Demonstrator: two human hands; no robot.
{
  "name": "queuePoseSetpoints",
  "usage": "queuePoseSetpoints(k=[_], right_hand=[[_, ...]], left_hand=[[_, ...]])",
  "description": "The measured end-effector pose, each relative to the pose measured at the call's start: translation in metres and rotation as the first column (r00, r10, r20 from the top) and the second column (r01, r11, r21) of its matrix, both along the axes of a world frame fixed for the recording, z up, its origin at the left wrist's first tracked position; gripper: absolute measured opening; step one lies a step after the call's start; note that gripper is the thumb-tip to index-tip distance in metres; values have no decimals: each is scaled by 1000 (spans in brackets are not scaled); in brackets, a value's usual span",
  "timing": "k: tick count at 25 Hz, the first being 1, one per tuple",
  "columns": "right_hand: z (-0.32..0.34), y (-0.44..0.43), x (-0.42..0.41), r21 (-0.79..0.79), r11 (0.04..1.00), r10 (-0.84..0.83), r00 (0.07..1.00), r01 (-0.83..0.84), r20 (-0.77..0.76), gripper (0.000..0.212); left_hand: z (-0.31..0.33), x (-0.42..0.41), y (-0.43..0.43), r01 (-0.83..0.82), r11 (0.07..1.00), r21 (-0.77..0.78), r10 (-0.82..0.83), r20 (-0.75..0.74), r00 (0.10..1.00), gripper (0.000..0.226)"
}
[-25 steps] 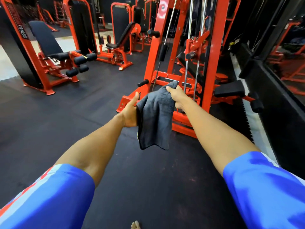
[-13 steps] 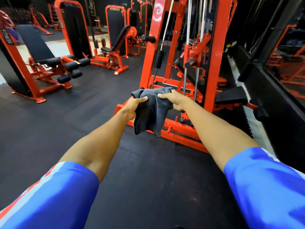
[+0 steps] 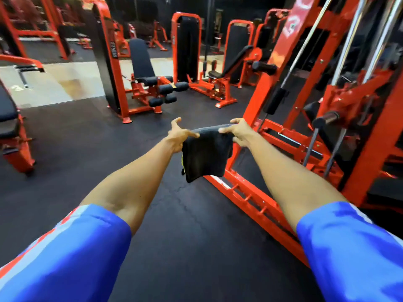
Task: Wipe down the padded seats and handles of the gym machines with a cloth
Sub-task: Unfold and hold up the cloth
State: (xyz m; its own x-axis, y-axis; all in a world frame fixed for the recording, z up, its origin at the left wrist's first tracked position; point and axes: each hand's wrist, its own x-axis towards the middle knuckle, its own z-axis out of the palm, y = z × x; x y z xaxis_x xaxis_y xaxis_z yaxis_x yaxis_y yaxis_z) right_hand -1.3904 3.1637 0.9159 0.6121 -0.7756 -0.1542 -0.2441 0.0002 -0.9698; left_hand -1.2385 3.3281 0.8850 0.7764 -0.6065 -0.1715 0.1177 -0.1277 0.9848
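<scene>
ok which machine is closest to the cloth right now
The tall cable machine on the right: its red base frame sits just behind the cloth, while the padded-seat machines stand farther back across the floor.

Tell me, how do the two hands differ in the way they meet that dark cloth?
The left hand spreads its fingers straight, one laid along the top edge of the cloth; the right hand curls its fingers round that edge. The left hand meets the left corner, the right hand the right corner. Both reach out at about one height, the cloth hanging between them.
</scene>
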Motion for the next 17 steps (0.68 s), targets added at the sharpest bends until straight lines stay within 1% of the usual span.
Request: queuePoseSetpoints(k=[2,3,4,6,8,10,12,15,17], right_hand=[[3,-8,26,-45,991,126,991,-129,-53,78],[4,-14,43,-88,979,178,981,-185,-75,82],[5,-20,62,-140,965,210,972,-223,-104,83],[5,-27,101,-232,937,233,961,-263,-149,76],[3,-31,142,-284,916,250,956,-284,-151,71],[2,-34,180,-327,887,298,945,-327,-135,66],[0,-37,218,-373,843,357,921,-389,-154,59],[-2,-51,277,-476,758,392,895,-446,-214,45],[-2,-63,310,-509,716,400,878,-477,-261,33]], left_hand=[[0,12,3,-88,995,56,82,97,992,103],[4,16,5,-141,988,71,129,153,980,96],[5,25,8,-182,981,68,164,210,964,93],[5,49,13,-223,971,84,185,323,928,92],[6,78,17,-232,961,151,151,419,895,88],[8,112,18,-222,942,251,66,509,858,80],[11,148,18,-217,911,350,-11,548,837,73],[19,200,8,-290,856,428,-10,574,819,63],[23,224,-2,-337,810,479,-11,588,809,53]])
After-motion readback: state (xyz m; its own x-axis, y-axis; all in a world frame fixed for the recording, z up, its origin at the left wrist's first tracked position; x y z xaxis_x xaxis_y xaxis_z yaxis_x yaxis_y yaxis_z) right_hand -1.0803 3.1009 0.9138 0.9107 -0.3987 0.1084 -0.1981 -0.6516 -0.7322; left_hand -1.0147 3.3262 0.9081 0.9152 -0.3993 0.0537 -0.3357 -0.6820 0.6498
